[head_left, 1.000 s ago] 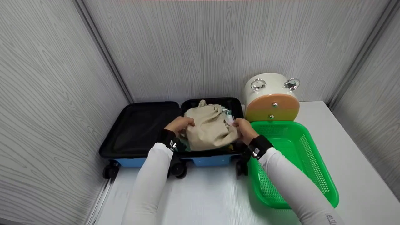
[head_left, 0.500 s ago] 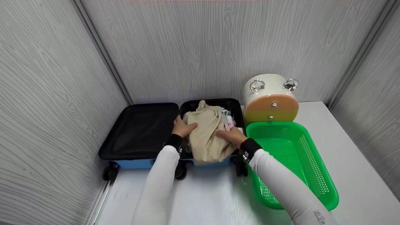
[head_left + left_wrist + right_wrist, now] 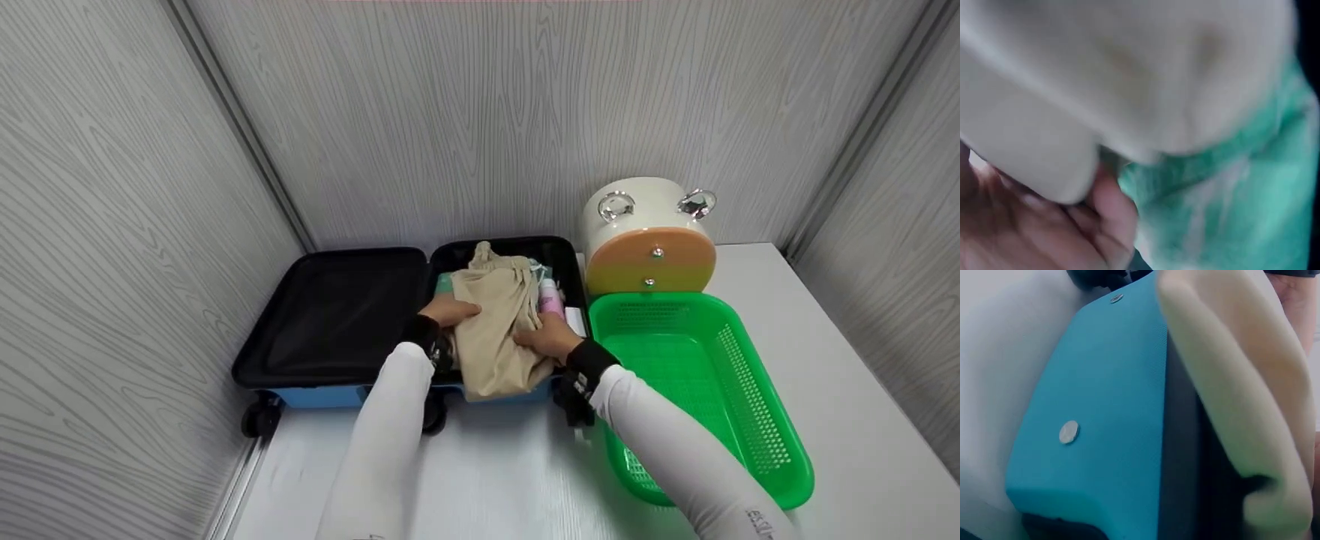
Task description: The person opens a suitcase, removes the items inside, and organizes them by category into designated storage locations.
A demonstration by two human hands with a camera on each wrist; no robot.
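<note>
A beige cloth garment [image 3: 491, 322] lies gathered over the right half of an open suitcase [image 3: 330, 319], its near end hanging over the front rim. My left hand [image 3: 448, 310] grips its left edge; in the left wrist view, curled fingers [image 3: 1112, 211] hold the fabric. On the right side, my right hand [image 3: 551, 337] pinches the cloth, thumb on top. In the right wrist view the garment [image 3: 1241, 382] droops past the blue shell [image 3: 1106, 399], and most of that hand is hidden. Beside the cloth are a pink bottle [image 3: 551, 296], a white box [image 3: 575, 321] and green packaging [image 3: 1224, 208].
A green perforated basket [image 3: 750, 390] stands right of the suitcase. Behind it is a cream round container [image 3: 649, 199] with an orange-yellow front and silver handles. Suitcase wheels [image 3: 261, 416] stick out toward the front. Grey walls enclose the white table [image 3: 487, 472].
The garment has been drawn narrower and toward me, and its end now hangs over the front rim. My right hand has moved left and inward. The pink bottle and white box have come into sight.
</note>
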